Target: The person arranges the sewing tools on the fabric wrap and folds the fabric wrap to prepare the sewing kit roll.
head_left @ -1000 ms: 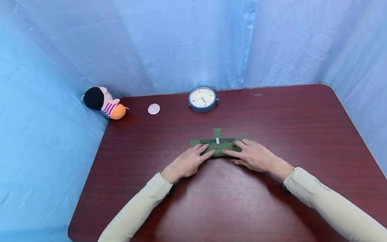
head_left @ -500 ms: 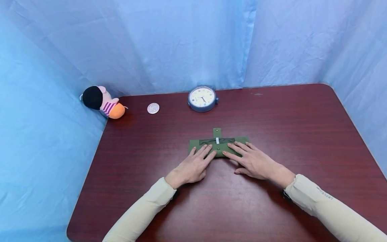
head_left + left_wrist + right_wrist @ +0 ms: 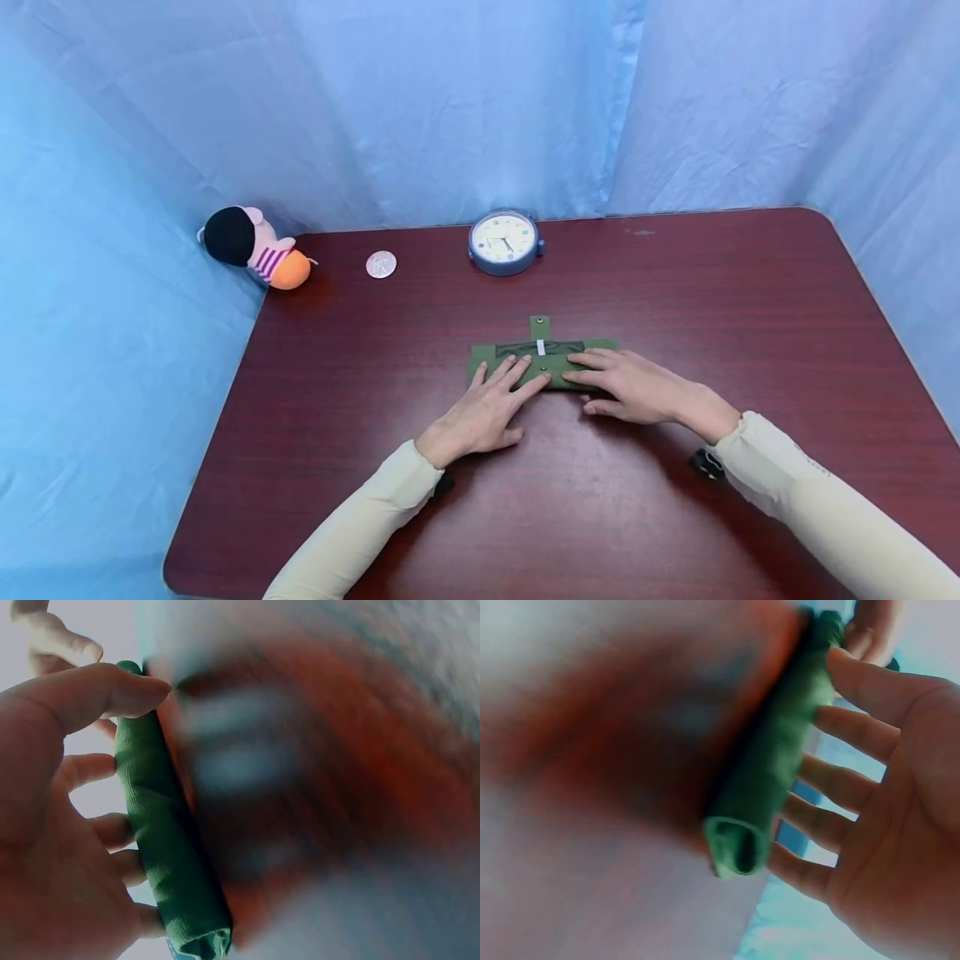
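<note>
A green fabric pouch (image 3: 557, 364), folded into a narrow band, lies on the table in front of me. Its strap (image 3: 539, 327) with a metal snap points away, and a white tag (image 3: 541, 347) shows on dark mesh along the upper edge. My left hand (image 3: 480, 417) rests spread fingertips on the left half. On the right half lie the fingertips of my right hand (image 3: 637, 387), its thumb apart, nearer to me. The left wrist view shows the pouch as a thick roll (image 3: 159, 817) along extended fingers. In the right wrist view, the rolled fabric's (image 3: 772, 750) hollow end faces the camera.
A blue-rimmed clock (image 3: 503, 242) lies at the table's back edge. Left of it is a small silvery disc (image 3: 381, 264). A plush toy (image 3: 255, 247) sits at the back left corner. Blue curtains (image 3: 450, 108) surround the dark red table (image 3: 712, 292).
My left hand has spread its fingers and shifted slightly right and nearer to me, thumb now visible. My right fingers have resettled on the fabric. The pouch stays in place.
</note>
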`<state>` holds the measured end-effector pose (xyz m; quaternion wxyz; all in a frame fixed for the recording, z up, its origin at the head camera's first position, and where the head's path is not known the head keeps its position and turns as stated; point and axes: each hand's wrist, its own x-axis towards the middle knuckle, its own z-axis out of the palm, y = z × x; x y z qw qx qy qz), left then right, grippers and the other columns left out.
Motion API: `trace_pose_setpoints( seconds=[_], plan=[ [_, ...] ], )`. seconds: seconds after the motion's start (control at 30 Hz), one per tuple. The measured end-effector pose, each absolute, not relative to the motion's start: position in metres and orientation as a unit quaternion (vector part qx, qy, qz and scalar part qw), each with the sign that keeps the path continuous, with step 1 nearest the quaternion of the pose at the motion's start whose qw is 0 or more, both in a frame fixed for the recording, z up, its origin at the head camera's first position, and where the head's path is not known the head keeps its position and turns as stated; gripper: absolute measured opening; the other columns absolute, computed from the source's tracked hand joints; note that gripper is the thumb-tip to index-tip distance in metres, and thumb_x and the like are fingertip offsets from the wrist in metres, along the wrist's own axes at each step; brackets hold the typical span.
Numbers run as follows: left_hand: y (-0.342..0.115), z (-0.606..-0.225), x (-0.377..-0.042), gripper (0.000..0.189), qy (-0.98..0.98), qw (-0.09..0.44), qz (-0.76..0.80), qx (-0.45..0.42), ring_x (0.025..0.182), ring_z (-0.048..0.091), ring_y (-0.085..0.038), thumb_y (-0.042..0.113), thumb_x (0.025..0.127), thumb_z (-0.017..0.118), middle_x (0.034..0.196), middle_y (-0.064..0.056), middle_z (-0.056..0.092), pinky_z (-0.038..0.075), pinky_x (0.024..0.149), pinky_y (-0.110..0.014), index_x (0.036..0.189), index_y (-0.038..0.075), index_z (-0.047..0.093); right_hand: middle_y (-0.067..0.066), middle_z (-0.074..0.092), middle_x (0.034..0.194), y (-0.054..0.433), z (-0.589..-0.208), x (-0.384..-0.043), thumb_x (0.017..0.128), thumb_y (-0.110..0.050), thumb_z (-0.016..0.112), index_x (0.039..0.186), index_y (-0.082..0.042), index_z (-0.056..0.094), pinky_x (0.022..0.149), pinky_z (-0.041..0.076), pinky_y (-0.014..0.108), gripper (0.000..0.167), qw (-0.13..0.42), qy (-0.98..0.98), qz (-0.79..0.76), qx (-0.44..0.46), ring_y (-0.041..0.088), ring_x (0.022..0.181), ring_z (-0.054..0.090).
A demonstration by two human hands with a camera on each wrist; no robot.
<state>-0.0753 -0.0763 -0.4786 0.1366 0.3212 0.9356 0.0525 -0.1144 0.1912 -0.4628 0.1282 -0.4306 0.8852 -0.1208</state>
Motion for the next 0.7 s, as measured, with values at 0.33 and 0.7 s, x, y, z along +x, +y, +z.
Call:
trace_pose_setpoints(
  seconds=[0.33, 0.7],
  plan=[
    [-0.080, -0.478, -0.077, 0.084, 0.938, 0.129, 0.059, 0.316, 0.155, 0.024, -0.033, 0.037, 0.091, 0.072, 0.168, -0.008, 0.024, 0.031, 0.117, -0.064, 0.160, 0.032, 0.024, 0.014, 0.072, 0.120, 0.170, -0.450, -0.174, 0.098, -0.016, 0.063, 0.121, -0.005, 0.071, 0.095, 0.053, 0.051, 0.027, 0.170, 0.884, -0.224, -0.372, 0.032, 0.113, 0.067],
    [-0.081, -0.480, -0.079, 0.081, 0.936, 0.127, 0.064, 0.323, 0.155, 0.026, -0.031, 0.036, 0.093, 0.070, 0.168, -0.007, 0.024, 0.031, 0.117, -0.064, 0.160, 0.034, 0.024, 0.016, 0.060, 0.114, 0.114, -0.462, -0.217, 0.092, -0.024, 0.073, 0.129, -0.004, 0.065, 0.083, 0.050, 0.044, 0.043, 0.182, 0.936, -0.131, -0.273, 0.028, 0.099, 0.056]
  ],
)
